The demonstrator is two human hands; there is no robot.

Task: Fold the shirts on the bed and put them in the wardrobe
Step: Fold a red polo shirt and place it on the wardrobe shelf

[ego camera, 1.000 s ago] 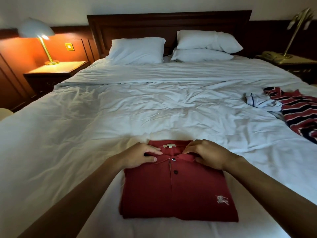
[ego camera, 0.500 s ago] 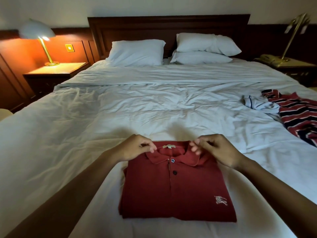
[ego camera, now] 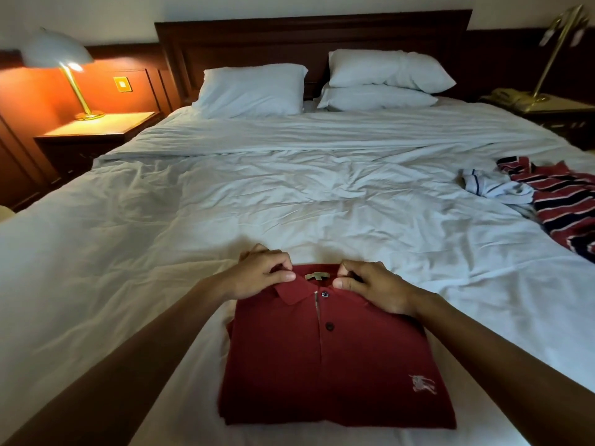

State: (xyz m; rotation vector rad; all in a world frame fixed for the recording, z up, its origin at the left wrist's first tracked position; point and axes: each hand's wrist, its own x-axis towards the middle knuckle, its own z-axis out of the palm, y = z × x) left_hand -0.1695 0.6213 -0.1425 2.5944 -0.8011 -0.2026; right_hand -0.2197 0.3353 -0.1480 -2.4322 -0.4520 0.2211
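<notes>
A dark red polo shirt (ego camera: 331, 375) lies folded into a neat rectangle at the near edge of the bed (ego camera: 257, 201), collar pointing away from me. My left hand (ego camera: 260, 275) pinches the left side of its collar. My right hand (ego camera: 373, 286) pinches the right side of the collar. Far to the right on the bed lie an unfolded red, navy and white striped shirt (ego camera: 566, 201) and a crumpled white shirt (ego camera: 492, 186) beside it. No wardrobe is in view.
Three white pillows (ego camera: 254, 91) rest against the dark wooden headboard. A lit lamp (ego camera: 64, 66) stands on the left nightstand (ego camera: 93, 130). On the right nightstand stand a brass lamp (ego camera: 560, 43) and a telephone (ego camera: 508, 96).
Both hands lifted from pressing flat on the collar, then gripped it with fingertips at each side. The collar now sits a little raised and straightened. The shirt has stayed in place.
</notes>
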